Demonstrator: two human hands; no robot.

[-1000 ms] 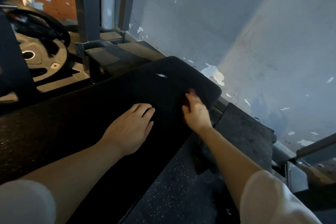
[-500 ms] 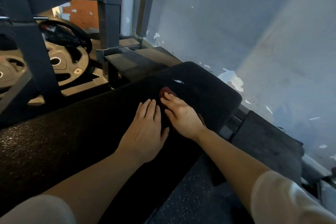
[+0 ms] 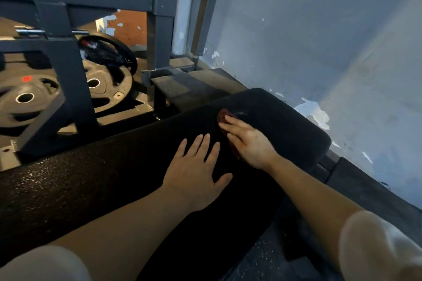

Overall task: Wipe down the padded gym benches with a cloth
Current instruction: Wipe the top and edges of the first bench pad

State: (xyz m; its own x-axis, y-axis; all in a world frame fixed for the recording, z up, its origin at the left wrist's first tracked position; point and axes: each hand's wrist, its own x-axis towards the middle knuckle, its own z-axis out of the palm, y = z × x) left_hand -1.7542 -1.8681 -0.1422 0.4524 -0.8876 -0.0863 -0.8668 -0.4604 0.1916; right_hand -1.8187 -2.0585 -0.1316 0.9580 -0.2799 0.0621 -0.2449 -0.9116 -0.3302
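Fingers (image 3: 230,121) of the right hand (image 3: 249,143) press flat on the cloth (image 3: 222,115), mid-wipe; left hand (image 3: 196,175) lies open, bracing on the bench (image 3: 285,125). Next, likely sweep toward the unwiped end.

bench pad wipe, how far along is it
Done: cannot tell; no wiped patch shows on the dark bench pad. In hand: the right hand presses a dark red cloth onto the pad near its far end; the left hand rests flat beside. Left: likely the near stretch.
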